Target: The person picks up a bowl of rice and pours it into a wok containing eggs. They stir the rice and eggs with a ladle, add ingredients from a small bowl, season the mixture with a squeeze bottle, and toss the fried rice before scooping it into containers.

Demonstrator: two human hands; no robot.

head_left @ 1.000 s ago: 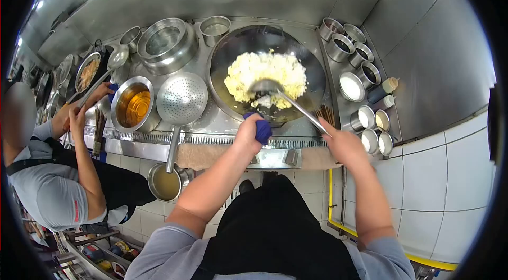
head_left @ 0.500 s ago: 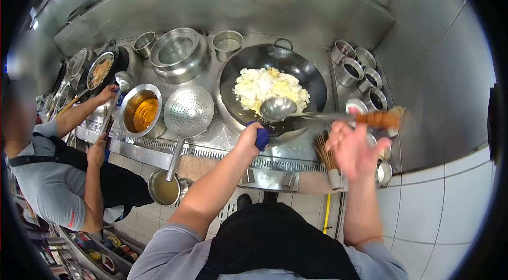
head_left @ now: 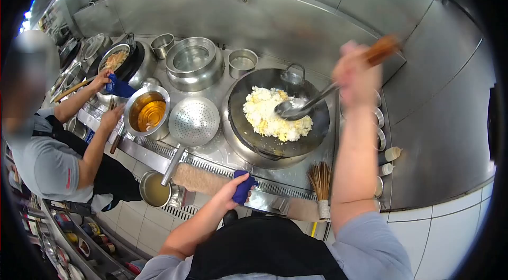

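My right hand (head_left: 357, 75), blurred by motion, is wrapped round the ladle's wooden handle and raised over the right side of the stove. The bowl of the ladle (head_left: 294, 109) rests on white rice with yellow bits (head_left: 264, 116) in a large black wok (head_left: 317, 92). Away from the wok, at the stove's front edge, my left hand (head_left: 233, 191) holds a folded blue cloth (head_left: 244, 187). The wok stands on a round burner ring, its looped handle at the back.
A perforated strainer (head_left: 194, 121) lies left of the wok, beside a pot of amber liquid (head_left: 147, 112). A bamboo brush (head_left: 319, 180) stands at the front. At the left, a co-worker (head_left: 58, 158) holds another blue cloth. Metal containers line the right side.
My left hand has moved from the wok's rim down to the stove's front edge with the cloth. My right hand, open before, has closed on the ladle handle and risen. The ladle stands steeper.
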